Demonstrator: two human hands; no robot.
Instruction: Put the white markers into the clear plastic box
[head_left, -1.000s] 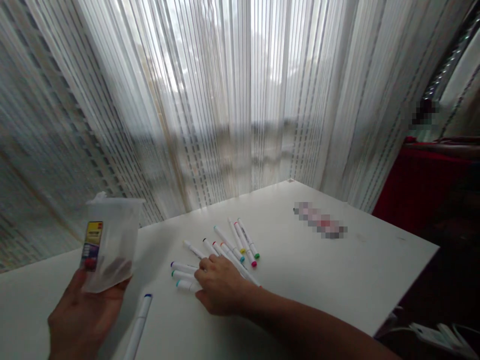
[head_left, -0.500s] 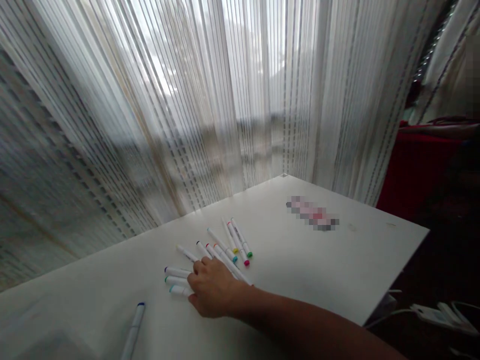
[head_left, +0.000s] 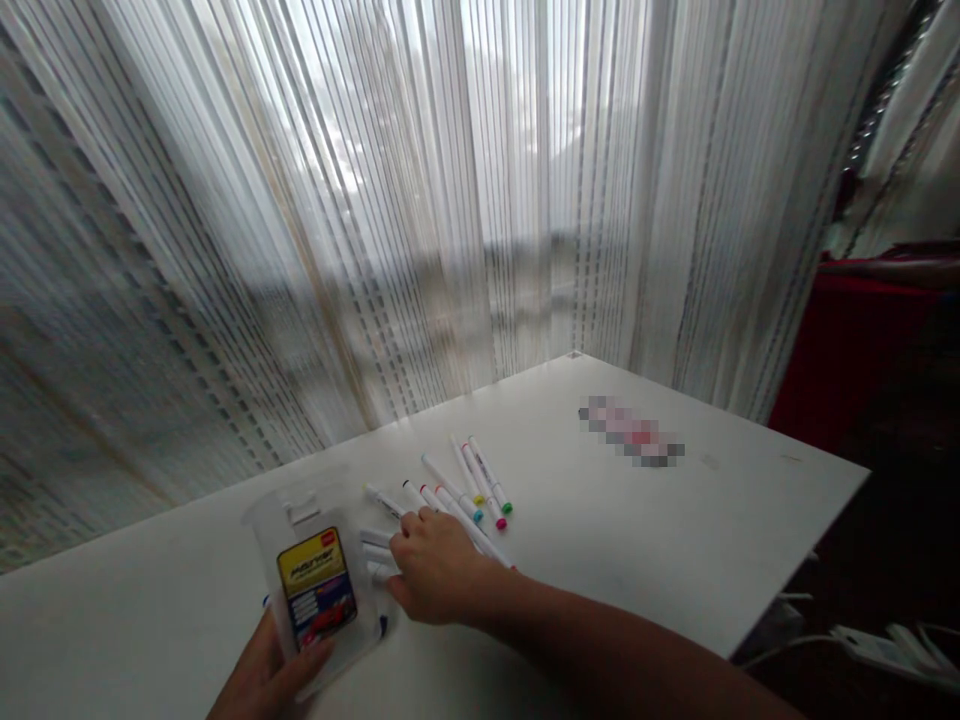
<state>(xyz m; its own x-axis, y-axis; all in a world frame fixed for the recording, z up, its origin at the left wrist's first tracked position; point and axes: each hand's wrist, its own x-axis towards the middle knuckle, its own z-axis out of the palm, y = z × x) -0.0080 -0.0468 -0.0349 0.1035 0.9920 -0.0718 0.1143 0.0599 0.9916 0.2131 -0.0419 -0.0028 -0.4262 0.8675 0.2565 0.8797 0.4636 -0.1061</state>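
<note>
L hand (head_left: 274, 675) gripped the clear marker case (head_left: 319, 575) from below, thumb on its label. R hand (head_left: 433, 565) lay curled over the markers (head_left: 457, 495) on the table (head_left: 675, 540); couldn't tell if it pinched one. Best approach, prob.: keep case mouth near, lift one pen at a time. Fingertips and pens behind case were hidden.

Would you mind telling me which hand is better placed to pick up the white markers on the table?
Right: the right hand already rests on the white markers, while the left hand holds the translucent plastic case.
</note>
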